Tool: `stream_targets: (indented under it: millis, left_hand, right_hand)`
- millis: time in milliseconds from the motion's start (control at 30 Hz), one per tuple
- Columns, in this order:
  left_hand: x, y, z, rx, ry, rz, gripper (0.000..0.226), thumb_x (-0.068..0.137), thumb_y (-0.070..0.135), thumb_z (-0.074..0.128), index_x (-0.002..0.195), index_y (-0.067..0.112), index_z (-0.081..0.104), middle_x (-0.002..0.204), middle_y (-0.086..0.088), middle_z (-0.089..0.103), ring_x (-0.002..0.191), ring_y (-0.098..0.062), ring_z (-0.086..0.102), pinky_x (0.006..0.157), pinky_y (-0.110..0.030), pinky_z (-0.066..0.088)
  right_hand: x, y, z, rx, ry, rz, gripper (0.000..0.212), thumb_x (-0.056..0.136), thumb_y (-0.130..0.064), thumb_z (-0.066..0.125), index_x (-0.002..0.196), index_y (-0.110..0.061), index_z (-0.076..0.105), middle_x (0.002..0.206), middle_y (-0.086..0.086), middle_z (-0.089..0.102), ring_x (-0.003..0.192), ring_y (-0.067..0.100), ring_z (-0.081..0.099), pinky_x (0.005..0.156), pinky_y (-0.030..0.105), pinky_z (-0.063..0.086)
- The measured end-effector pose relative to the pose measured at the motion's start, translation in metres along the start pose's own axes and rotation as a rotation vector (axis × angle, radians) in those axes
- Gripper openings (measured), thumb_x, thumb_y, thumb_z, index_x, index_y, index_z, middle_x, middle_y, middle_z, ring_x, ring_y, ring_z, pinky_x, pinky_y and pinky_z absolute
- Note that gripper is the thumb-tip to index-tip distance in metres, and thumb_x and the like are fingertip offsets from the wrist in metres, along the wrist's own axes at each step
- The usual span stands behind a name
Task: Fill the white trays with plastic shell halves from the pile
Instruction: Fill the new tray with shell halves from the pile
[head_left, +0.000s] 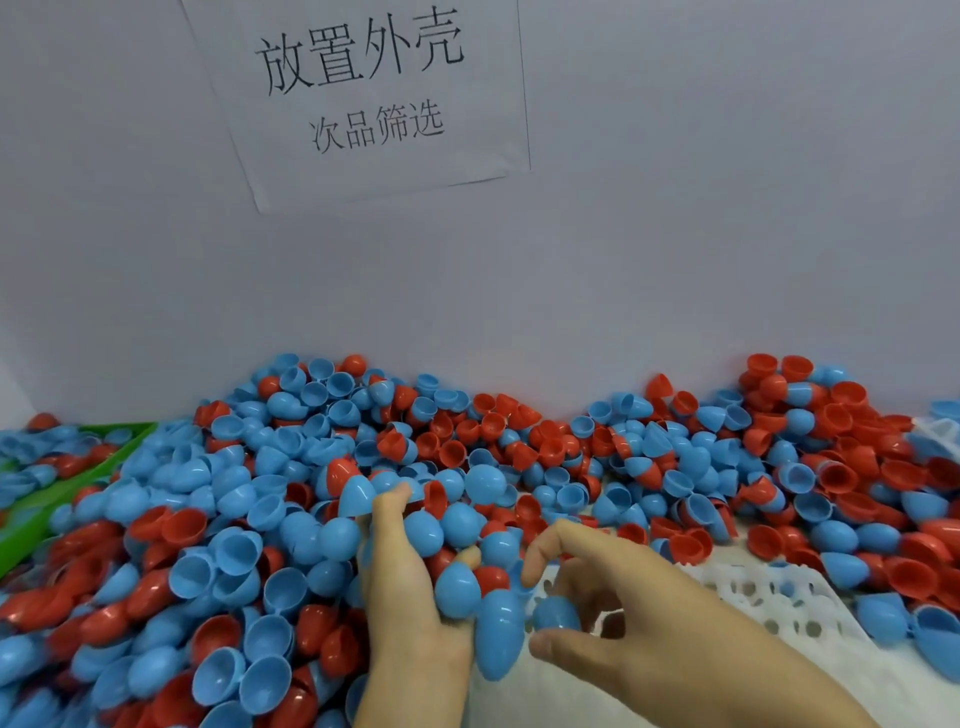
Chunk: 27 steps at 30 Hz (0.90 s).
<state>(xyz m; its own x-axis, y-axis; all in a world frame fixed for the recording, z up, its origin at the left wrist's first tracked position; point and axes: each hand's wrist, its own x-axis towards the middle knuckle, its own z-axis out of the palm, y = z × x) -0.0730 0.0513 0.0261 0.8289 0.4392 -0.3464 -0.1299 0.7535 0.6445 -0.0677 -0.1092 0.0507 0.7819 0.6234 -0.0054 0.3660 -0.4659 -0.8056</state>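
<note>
A big pile of blue and red plastic shell halves (467, 447) covers the table against the wall. My left hand (405, 587) lies palm up in the pile, cupping several blue shell halves (457, 587) against its fingers and thumb. My right hand (608, 623) hovers over the white tray (769, 597) and holds a small blue shell half (556, 616) between thumb and curled fingers, with the index finger raised. The tray's holes show at the lower right, partly buried by shells.
A green bin (78, 478) with more shells stands at the left edge. A paper sign (363, 93) with printed characters hangs on the grey wall behind the pile. Shells crowd the tray's right side (883, 587).
</note>
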Motion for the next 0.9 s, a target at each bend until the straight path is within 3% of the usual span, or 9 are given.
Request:
stream_targets:
  millis: [67,133,167,233,433,533,633,800,900]
  left_hand:
    - [0.002,0.000,-0.003,-0.007,0.031,0.000,0.053,0.087,0.042,0.061,0.119,0.001,0.065,0.112,-0.029,0.065,0.110,-0.046,0.066,0.092,-0.068,0.051]
    - [0.007,0.001,-0.005,-0.026,0.026,0.017,0.037,0.089,0.038,0.059,0.098,0.003,0.066,0.083,-0.020,0.068,0.070,-0.030,0.071,0.060,-0.048,0.062]
    - [0.008,0.000,-0.005,-0.041,0.039,0.028,0.027,0.090,0.036,0.058,0.082,0.010,0.060,0.065,-0.010,0.059,0.046,-0.018,0.057,0.041,-0.032,0.054]
    - [0.009,0.001,-0.004,-0.068,0.059,0.065,0.025,0.091,0.031,0.057,0.070,0.020,0.049,0.057,0.001,0.043,0.032,-0.007,0.030,0.031,-0.015,0.030]
    - [0.002,-0.012,0.007,-0.009,0.138,0.191,0.012,0.087,0.021,0.064,0.082,0.014,0.056,0.061,-0.001,0.046,0.036,-0.009,0.027,0.036,-0.018,0.027]
    - [-0.007,-0.020,0.016,0.015,0.172,0.220,0.022,0.083,0.023,0.069,0.097,0.008,0.064,0.072,-0.012,0.064,0.054,-0.028,0.056,0.054,-0.039,0.050]
    - [-0.015,-0.020,0.020,0.036,0.198,0.209,0.029,0.085,0.027,0.071,0.108,0.011,0.067,0.091,-0.017,0.074,0.080,-0.042,0.072,0.073,-0.063,0.057]
    - [-0.017,-0.013,0.019,0.080,0.180,0.198,0.034,0.080,0.031,0.070,0.109,0.015,0.063,0.091,-0.016,0.070,0.074,-0.039,0.069,0.055,-0.044,0.053]
    - [-0.018,-0.013,0.022,0.062,0.170,0.203,0.036,0.080,0.029,0.073,0.112,0.014,0.066,0.099,-0.017,0.074,0.085,-0.042,0.073,0.067,-0.056,0.059]
  right_hand:
    - [-0.002,0.000,-0.005,0.003,0.010,-0.013,0.030,0.083,-0.040,0.073,0.105,-0.047,0.053,0.079,-0.015,0.061,0.068,-0.001,0.055,0.068,0.017,0.046]
    - [-0.004,0.000,-0.010,0.006,0.056,-0.031,0.030,0.083,-0.039,0.073,0.104,-0.047,0.054,0.075,-0.013,0.061,0.065,0.000,0.052,0.067,0.020,0.049]
    - [-0.005,0.000,-0.013,0.014,0.091,-0.038,0.029,0.083,-0.037,0.073,0.103,-0.047,0.055,0.074,-0.011,0.062,0.064,0.002,0.053,0.068,0.022,0.051]
    - [-0.007,-0.001,-0.016,0.033,0.199,-0.054,0.028,0.082,-0.035,0.074,0.100,-0.048,0.057,0.075,-0.010,0.065,0.066,0.009,0.057,0.071,0.026,0.054]
    - [-0.001,-0.009,-0.009,0.052,0.577,-0.095,0.031,0.071,-0.032,0.084,0.091,-0.047,0.065,0.093,-0.029,0.061,0.082,-0.002,0.059,0.072,0.006,0.043]
    - [0.002,-0.018,0.001,-0.018,0.493,-0.111,0.032,0.069,-0.035,0.085,0.089,-0.050,0.065,0.103,-0.048,0.048,0.089,-0.015,0.053,0.076,0.000,0.038]
    - [0.001,-0.020,0.006,-0.003,0.325,-0.132,0.023,0.079,-0.040,0.077,0.095,-0.052,0.066,0.102,-0.041,0.056,0.095,-0.010,0.057,0.079,0.008,0.046]
    - [0.000,-0.020,0.009,0.140,0.233,-0.187,0.031,0.097,-0.011,0.057,0.101,-0.039,0.070,0.084,-0.020,0.071,0.076,0.000,0.069,0.070,0.013,0.054]
    - [0.004,-0.020,0.015,0.062,0.299,-0.181,0.037,0.089,-0.011,0.068,0.100,-0.047,0.067,0.092,-0.024,0.065,0.072,0.003,0.070,0.069,0.019,0.057]
